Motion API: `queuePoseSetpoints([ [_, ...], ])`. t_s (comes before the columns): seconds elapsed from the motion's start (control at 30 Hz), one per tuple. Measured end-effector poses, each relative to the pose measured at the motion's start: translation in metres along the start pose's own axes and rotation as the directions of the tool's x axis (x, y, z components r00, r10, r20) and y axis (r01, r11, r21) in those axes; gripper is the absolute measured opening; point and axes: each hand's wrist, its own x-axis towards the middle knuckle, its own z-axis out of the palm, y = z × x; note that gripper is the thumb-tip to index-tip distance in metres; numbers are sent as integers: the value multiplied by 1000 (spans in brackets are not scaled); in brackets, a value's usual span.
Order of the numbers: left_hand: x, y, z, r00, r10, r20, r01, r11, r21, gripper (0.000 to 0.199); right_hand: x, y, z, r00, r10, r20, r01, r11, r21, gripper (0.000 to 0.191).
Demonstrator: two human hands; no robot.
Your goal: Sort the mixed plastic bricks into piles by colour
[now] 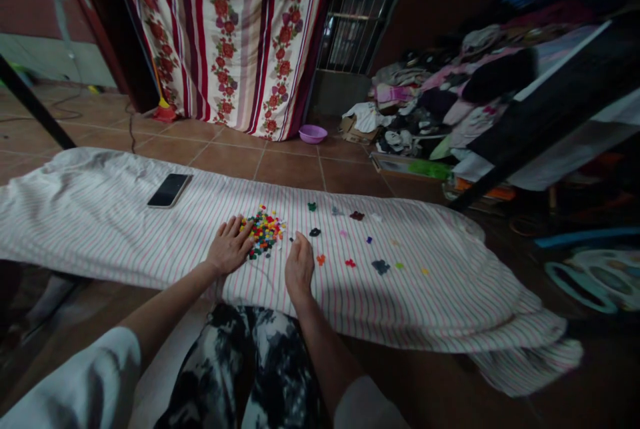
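Note:
A mixed heap of small coloured plastic pieces [265,232] lies on a striped cloth [215,192]. My left hand [230,246] rests palm down at the heap's left edge, fingers stretched and touching the pieces. To the right of the heap, my right hand [300,266] stands on its side with its fingers closed together. Close to its fingertips is a tiny dark piece [291,239]; whether it is held I cannot tell. Beyond that hand, small same-colour groups lie apart, among them green pieces [312,206], black pieces [315,232], orange pieces [321,260], red pieces [350,263] and grey-blue pieces [381,267].
A phone [170,190] lies on the cloth at the left. Past the far edge, a purple basin [313,134] stands on the tiled floor before a flowered curtain [225,36]. Piled clothes [440,96] fill the back right, behind a dark slanting bar [550,129].

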Motion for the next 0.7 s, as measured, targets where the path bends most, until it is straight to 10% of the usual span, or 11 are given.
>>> queuePoseSetpoints([
  [0.33, 37, 34, 0, 996, 86, -15, -87, 991, -97, 49, 0, -1, -1, 1000, 15, 26, -15, 1000, 4, 55],
  [0.7, 1, 24, -15, 987, 160, 12, -159, 987, -32, 52, 0, -7, -4, 997, 47, 61, -49, 999, 21, 54],
])
